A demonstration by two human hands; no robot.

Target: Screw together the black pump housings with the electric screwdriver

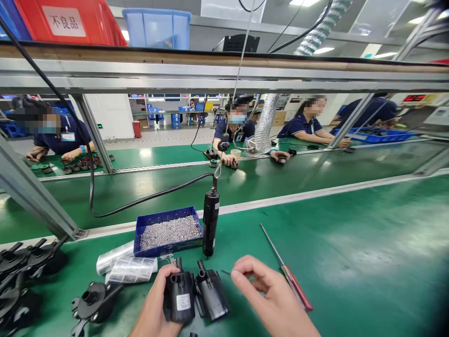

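Observation:
My left hand point(157, 304) is wrapped round a black plastic pump-like housing point(180, 292) with a white label and a short spout on top. Close beside it stands a second black housing point(212, 292), tilted slightly, its spout pointing up. On the right, my right hand point(261, 290) pinches a thin dark pin-like piece point(226, 272) between thumb and fingertips; its exact kind is too small to tell. A black electric screwdriver point(211, 222) hangs upright on a cord just behind the two housings.
Behind my left hand, a blue tray point(168, 250) holds many small metal screws. Rolls of clear label film point(131, 270) lie before it. Black pump parts point(93, 302) sit at left. A red-handled screwdriver point(294, 285) lies at right. Co-workers sit beyond the metal frame point(224, 84).

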